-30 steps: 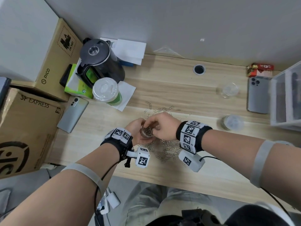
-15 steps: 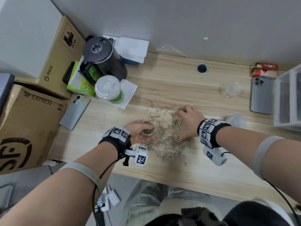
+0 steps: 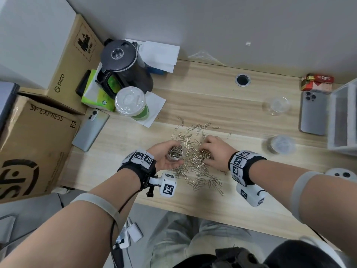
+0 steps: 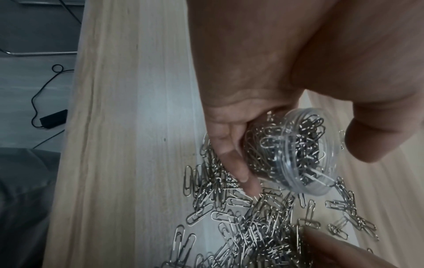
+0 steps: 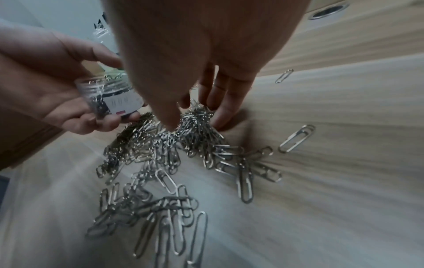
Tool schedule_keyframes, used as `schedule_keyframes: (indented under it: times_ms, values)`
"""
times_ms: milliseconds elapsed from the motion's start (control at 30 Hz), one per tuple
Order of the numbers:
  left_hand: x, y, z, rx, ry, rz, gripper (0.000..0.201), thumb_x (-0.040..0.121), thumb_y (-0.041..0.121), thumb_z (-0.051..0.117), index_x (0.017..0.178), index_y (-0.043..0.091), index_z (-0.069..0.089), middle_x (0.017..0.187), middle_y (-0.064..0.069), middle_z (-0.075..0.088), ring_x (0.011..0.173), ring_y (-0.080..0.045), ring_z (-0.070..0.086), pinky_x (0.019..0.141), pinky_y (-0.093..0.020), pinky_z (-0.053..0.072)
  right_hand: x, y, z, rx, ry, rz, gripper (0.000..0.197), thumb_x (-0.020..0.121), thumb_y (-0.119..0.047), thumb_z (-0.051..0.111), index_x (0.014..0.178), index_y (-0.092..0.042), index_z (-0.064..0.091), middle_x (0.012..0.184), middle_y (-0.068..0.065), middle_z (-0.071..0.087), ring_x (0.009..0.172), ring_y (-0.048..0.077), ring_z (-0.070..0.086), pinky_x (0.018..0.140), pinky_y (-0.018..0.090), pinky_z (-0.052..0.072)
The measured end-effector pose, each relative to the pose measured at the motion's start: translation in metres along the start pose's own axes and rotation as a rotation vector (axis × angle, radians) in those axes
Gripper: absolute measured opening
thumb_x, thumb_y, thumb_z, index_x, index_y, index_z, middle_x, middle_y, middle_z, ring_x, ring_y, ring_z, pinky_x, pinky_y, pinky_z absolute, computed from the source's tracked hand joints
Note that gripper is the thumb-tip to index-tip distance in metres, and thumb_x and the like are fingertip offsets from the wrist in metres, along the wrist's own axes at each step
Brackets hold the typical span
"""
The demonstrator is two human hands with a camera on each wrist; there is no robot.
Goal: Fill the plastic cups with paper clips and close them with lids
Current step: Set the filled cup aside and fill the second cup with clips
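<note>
My left hand (image 3: 164,155) grips a small clear plastic cup (image 3: 175,152) (image 4: 296,150) (image 5: 110,98), nearly full of silver paper clips, just above the desk. A loose pile of paper clips (image 3: 197,161) (image 4: 252,226) (image 5: 174,148) lies spread on the wooden desk (image 3: 212,93) to its right. My right hand (image 3: 214,151) reaches down into the pile, its fingers (image 5: 220,101) and thumb gathering a bunch of clips (image 5: 195,116). A second clear cup (image 3: 278,105) stands empty at the back right. A cup with a lid (image 3: 281,145) stands nearer on the right.
A black kettle (image 3: 123,66), a lidded drink cup (image 3: 131,103) on paper, a green box and a phone (image 3: 90,128) crowd the left. Cardboard boxes (image 3: 34,140) stand beyond the left edge. Another phone (image 3: 313,113), a red packet and a clear drawer unit (image 3: 342,117) line the right.
My right hand left the cup, swept out to the right over the pile, and has come back closer to the cup, gathering clips. The left hand still holds the cup.
</note>
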State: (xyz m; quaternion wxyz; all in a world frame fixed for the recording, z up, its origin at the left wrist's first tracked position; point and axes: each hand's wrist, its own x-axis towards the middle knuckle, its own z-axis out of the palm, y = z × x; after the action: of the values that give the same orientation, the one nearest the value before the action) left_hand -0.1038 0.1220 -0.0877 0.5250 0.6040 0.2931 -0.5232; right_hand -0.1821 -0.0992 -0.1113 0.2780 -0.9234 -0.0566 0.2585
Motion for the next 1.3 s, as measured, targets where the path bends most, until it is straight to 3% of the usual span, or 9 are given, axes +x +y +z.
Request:
schedule_keyframes:
  times_ms: [67, 167, 300, 500, 633, 733, 867, 1166, 1300]
  values:
    - [-0.001, -0.001, -0.003, -0.038, 0.004, 0.007, 0.086, 0.068, 0.04, 0.081, 0.143, 0.013, 0.048, 0.139, -0.029, 0.053, 0.084, -0.036, 0.075, 0.062, -0.033, 0.058, -0.001, -0.004, -0.003, -0.007, 0.048, 0.022, 0.063, 0.073, -0.047, 0.073, 0.13, -0.028, 0.054, 0.124, -0.001, 0.046, 0.118, 0.021, 0.043, 0.099, 0.035, 0.041]
    - [-0.003, -0.004, -0.009, -0.082, 0.019, 0.014, 0.073, 0.077, 0.041, 0.073, 0.14, 0.014, 0.049, 0.141, -0.025, 0.052, 0.083, -0.037, 0.074, 0.062, -0.034, 0.059, -0.006, -0.005, -0.011, -0.163, 0.018, 0.096, 0.104, 0.049, -0.067, 0.076, 0.139, -0.033, 0.036, 0.127, -0.001, 0.036, 0.118, 0.019, 0.037, 0.092, 0.039, 0.049]
    - [-0.005, -0.008, -0.015, -0.077, 0.02, 0.006, 0.078, 0.075, 0.046, 0.07, 0.142, 0.014, 0.049, 0.142, -0.02, 0.055, 0.085, -0.036, 0.075, 0.07, -0.035, 0.061, -0.011, -0.009, -0.004, -0.272, -0.054, 0.144, 0.129, 0.036, -0.06, 0.088, 0.144, -0.031, 0.024, 0.13, 0.002, 0.029, 0.117, 0.022, 0.033, 0.093, 0.038, 0.049]
    - [-0.011, -0.01, -0.022, -0.059, 0.014, 0.013, 0.073, 0.079, 0.048, 0.066, 0.141, 0.014, 0.051, 0.131, -0.02, 0.065, 0.088, -0.036, 0.074, 0.066, -0.033, 0.058, 0.002, -0.025, 0.014, -0.083, -0.006, 0.088, 0.088, 0.067, -0.042, 0.083, 0.143, -0.029, 0.04, 0.129, 0.002, 0.038, 0.116, 0.022, 0.038, 0.103, 0.038, 0.042]
    - [-0.012, -0.011, -0.026, -0.065, 0.021, 0.02, 0.082, 0.071, 0.049, 0.068, 0.143, 0.014, 0.048, 0.136, -0.02, 0.061, 0.086, -0.037, 0.074, 0.07, -0.036, 0.059, 0.004, -0.032, 0.012, -0.084, 0.073, 0.073, 0.061, 0.08, -0.038, 0.068, 0.137, -0.029, 0.045, 0.123, 0.0, 0.042, 0.114, 0.02, 0.04, 0.093, 0.037, 0.047]
    - [-0.01, -0.012, -0.028, -0.063, 0.02, 0.024, 0.081, 0.072, 0.05, 0.067, 0.142, 0.013, 0.049, 0.123, -0.018, 0.067, 0.086, -0.036, 0.073, 0.085, -0.04, 0.058, -0.001, -0.035, 0.012, -0.177, 0.135, 0.152, 0.082, 0.066, -0.061, 0.066, 0.137, -0.033, 0.037, 0.125, -0.002, 0.037, 0.115, 0.019, 0.038, 0.08, 0.033, 0.05]
    - [-0.007, -0.013, -0.031, -0.039, 0.011, 0.024, 0.057, 0.09, 0.048, 0.057, 0.133, 0.012, 0.054, 0.106, -0.018, 0.069, 0.089, -0.036, 0.069, 0.097, -0.042, 0.051, -0.008, -0.037, 0.022, -0.203, 0.076, 0.244, 0.117, 0.043, -0.08, 0.071, 0.142, -0.038, 0.025, 0.133, -0.002, 0.028, 0.119, 0.02, 0.032, 0.087, 0.038, 0.05]
    - [-0.004, -0.015, -0.029, 0.007, -0.017, 0.02, 0.041, 0.092, 0.048, 0.054, 0.113, 0.013, 0.058, 0.1, -0.017, 0.071, 0.09, -0.036, 0.069, 0.083, -0.036, 0.052, 0.002, -0.047, 0.037, -0.073, 0.123, 0.208, 0.067, 0.074, -0.047, 0.076, 0.133, -0.033, 0.046, 0.131, 0.002, 0.036, 0.117, 0.024, 0.035, 0.098, 0.042, 0.045]
    - [-0.002, -0.017, -0.031, 0.003, -0.023, 0.023, 0.041, 0.092, 0.048, 0.054, 0.114, 0.013, 0.058, 0.102, -0.018, 0.07, 0.094, -0.037, 0.067, 0.089, -0.039, 0.051, 0.002, -0.051, 0.035, -0.025, 0.133, 0.211, 0.091, 0.062, -0.062, 0.076, 0.14, -0.036, 0.037, 0.129, 0.004, 0.034, 0.116, 0.023, 0.033, 0.1, 0.04, 0.043]
